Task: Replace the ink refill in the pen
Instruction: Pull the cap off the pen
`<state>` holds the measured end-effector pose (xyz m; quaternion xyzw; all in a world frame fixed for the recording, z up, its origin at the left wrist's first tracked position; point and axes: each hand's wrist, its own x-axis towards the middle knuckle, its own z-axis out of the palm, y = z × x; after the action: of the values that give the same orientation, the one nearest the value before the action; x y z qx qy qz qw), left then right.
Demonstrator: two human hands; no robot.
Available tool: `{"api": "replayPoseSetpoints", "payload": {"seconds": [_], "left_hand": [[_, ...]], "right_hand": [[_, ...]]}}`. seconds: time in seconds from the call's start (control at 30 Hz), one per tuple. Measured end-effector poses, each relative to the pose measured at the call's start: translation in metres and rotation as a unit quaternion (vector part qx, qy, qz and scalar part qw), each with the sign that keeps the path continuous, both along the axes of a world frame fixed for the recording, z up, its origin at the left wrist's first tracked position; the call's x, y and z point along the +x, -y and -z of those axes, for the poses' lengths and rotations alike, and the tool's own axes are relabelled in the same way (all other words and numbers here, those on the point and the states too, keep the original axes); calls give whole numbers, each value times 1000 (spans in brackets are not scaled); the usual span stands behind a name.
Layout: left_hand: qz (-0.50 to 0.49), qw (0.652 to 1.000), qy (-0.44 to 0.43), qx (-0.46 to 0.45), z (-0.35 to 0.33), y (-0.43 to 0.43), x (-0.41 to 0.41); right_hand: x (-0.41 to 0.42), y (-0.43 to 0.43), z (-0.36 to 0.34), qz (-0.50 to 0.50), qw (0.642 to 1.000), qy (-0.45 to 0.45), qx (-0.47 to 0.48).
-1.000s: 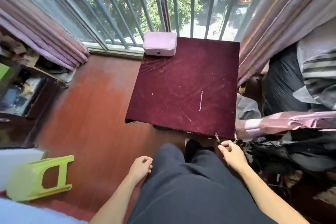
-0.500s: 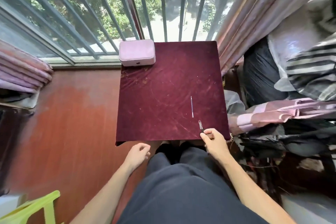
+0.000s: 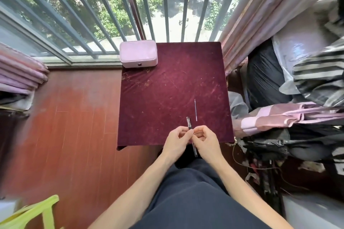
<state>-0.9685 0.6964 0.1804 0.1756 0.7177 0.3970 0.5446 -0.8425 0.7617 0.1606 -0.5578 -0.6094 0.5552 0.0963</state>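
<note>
Your left hand (image 3: 176, 142) and right hand (image 3: 206, 141) meet at lower centre of the frame, above the near edge of the table (image 3: 167, 98), which is covered in dark red velvet cloth. Both hands grasp the pen (image 3: 189, 124): your left fingers curl onto its barrel from the left, and your right thumb and fingers pinch it from the right. The pen runs nearly top to bottom in the frame. Its dark upper section and clear tip stand out above your fingers, and its clear lower end shows between your wrists. The ink refill (image 3: 195, 110) lies loose on the cloth, just above and right of the pen's upper end, apart from it and roughly parallel. A pink case (image 3: 138, 53) sits closed on the table's upper left corner. A green stool (image 3: 31, 214) occupies the lower left of the frame.
</note>
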Motion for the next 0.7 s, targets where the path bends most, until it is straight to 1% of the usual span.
{"api": "replayPoseSetpoints", "payload": {"seconds": [0.13, 0.23, 0.27, 0.37, 0.53, 0.7], "left_hand": [[-14, 1000, -25, 0, 1, 2, -1], [-12, 998, -60, -21, 9, 2, -6], [-14, 998, -59, -27, 13, 2, -10], [-33, 999, -17, -19, 26, 0, -21], [-49, 999, 10, 3, 65, -13, -37], [-54, 998, 4, 22, 135, -28, -44]], "right_hand": [[-2, 0, -4, -17, 999, -9, -29], [-3, -4, -4, -34, 996, -36, -68], [-4, -7, -1, -30, 995, -42, -81], [-12, -14, 12, -7, 992, -59, -115], [-39, -34, 53, 20, 989, -73, -123], [-59, -53, 121, 36, 989, -97, -105]]}}
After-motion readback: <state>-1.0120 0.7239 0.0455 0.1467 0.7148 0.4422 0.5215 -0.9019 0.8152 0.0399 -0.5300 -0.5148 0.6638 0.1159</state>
